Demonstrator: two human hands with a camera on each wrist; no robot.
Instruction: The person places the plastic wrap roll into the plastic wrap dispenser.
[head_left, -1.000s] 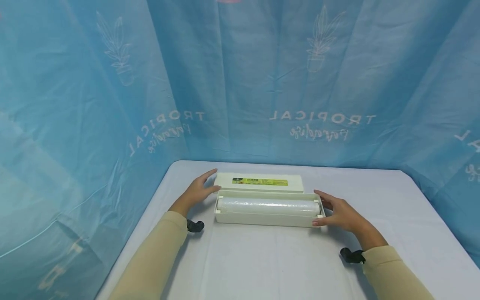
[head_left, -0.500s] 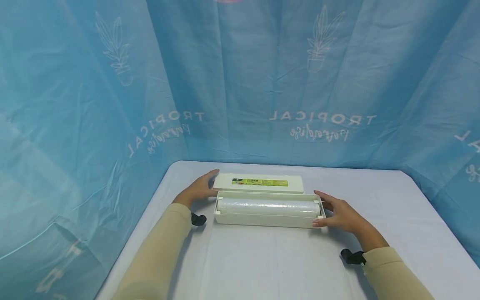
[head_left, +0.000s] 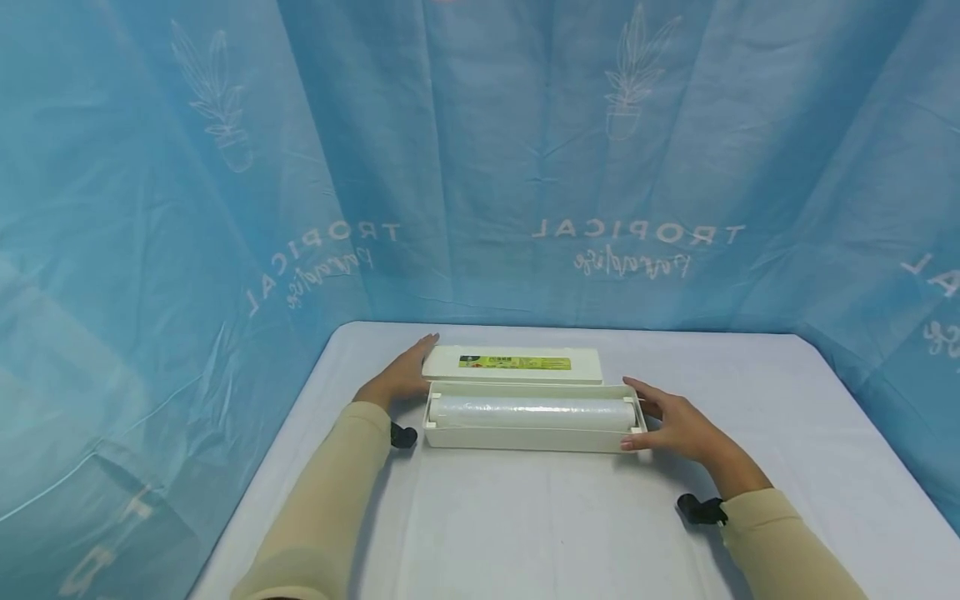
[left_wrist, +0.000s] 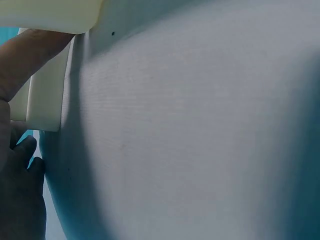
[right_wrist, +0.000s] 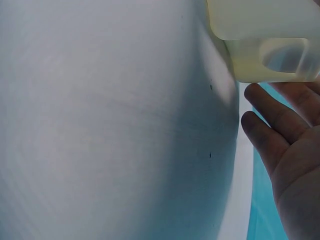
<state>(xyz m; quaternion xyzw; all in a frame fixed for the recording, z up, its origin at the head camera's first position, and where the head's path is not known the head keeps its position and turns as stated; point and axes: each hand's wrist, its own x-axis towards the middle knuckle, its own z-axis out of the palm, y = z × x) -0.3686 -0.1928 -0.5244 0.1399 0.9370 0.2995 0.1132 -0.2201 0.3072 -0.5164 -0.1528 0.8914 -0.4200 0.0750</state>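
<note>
A white dispenser box point(head_left: 525, 440) stands uncovered on the table, with a roll of cling film point(head_left: 532, 411) lying lengthwise inside. Right behind it rests its flat white lid point(head_left: 587, 367), which carries a green and yellow label. My left hand point(head_left: 401, 375) grips the lid's left end, thumb at the front side and fingers at the back; the thumb tip is hidden between lid and box. At the box's right end, my right hand point(head_left: 675, 425) holds it between thumb and fingers. The right wrist view shows two fingers point(right_wrist: 270, 107) just clear of the box end.
A white cloth covers the table point(head_left: 555, 517). Blue printed curtains point(head_left: 525, 167) hang behind it and along both sides. A black wrist camera point(head_left: 701, 509) sits below each hand.
My left hand has moved a little right, closing in round the lid's left end. The right hand stays at the box. The head view has shifted slightly.
</note>
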